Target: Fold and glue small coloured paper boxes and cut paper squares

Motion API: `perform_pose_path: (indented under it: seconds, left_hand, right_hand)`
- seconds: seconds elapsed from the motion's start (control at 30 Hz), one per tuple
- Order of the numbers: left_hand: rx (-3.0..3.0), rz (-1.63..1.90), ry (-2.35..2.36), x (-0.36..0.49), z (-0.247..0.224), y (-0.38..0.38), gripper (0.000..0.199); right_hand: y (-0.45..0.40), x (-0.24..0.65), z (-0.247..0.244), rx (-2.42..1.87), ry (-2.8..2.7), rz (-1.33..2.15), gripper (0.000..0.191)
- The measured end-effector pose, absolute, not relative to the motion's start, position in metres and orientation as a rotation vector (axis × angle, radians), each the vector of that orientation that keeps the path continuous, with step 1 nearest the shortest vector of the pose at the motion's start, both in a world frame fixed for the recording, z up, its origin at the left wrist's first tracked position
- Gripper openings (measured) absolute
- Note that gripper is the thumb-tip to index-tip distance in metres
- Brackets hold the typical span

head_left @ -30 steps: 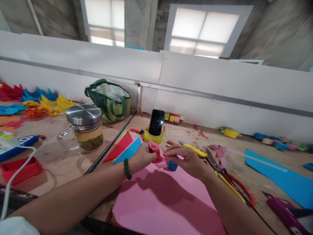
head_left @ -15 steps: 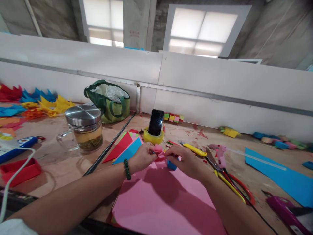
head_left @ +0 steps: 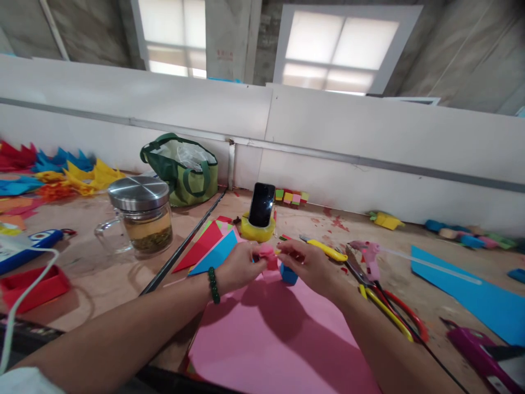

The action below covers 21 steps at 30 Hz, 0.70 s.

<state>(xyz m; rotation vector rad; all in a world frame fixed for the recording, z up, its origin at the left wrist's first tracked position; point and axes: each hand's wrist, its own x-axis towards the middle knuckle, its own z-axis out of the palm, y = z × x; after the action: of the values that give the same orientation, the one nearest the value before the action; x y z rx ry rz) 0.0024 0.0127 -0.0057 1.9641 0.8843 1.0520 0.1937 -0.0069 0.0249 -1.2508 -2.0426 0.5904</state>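
Above the far end of a large pink sheet [head_left: 283,339], a small pink paper piece [head_left: 268,256] is between my hands. My left hand [head_left: 241,265], below a green bead bracelet [head_left: 214,285], pinches the left side of this piece. On its right side, my right hand [head_left: 305,262] has its thumb and fingertips drawn together close to the piece; what they hold is too small to make out. A small blue paper piece [head_left: 289,274] is beneath my right fingers.
A phone [head_left: 262,205] leans on a yellow tape roll [head_left: 257,230]. Left are a glass mug [head_left: 147,230] and green bag [head_left: 200,183]. On the right lie a yellow cutter [head_left: 328,250], scissors [head_left: 389,314], a pink glue gun [head_left: 371,260] and a purple glue gun [head_left: 478,350].
My right fingertips have lifted slightly off the pink piece, and the piece has turned a little between my hands. More of the blue piece shows.
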Motion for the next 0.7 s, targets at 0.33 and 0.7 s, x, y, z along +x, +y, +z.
perform_pose_path:
  seconds: [0.33,0.7]
  left_hand:
    - [2.114,1.158,0.911,0.001,-0.005,0.013,0.015]
    - [2.263,1.179,0.907,-0.005,-0.01,0.014,0.033]
  right_hand:
    - [-0.019,0.171,0.01,-1.317,-1.877,0.658,0.014]
    - [-0.019,0.173,0.012,-1.193,-1.931,0.509,0.009]
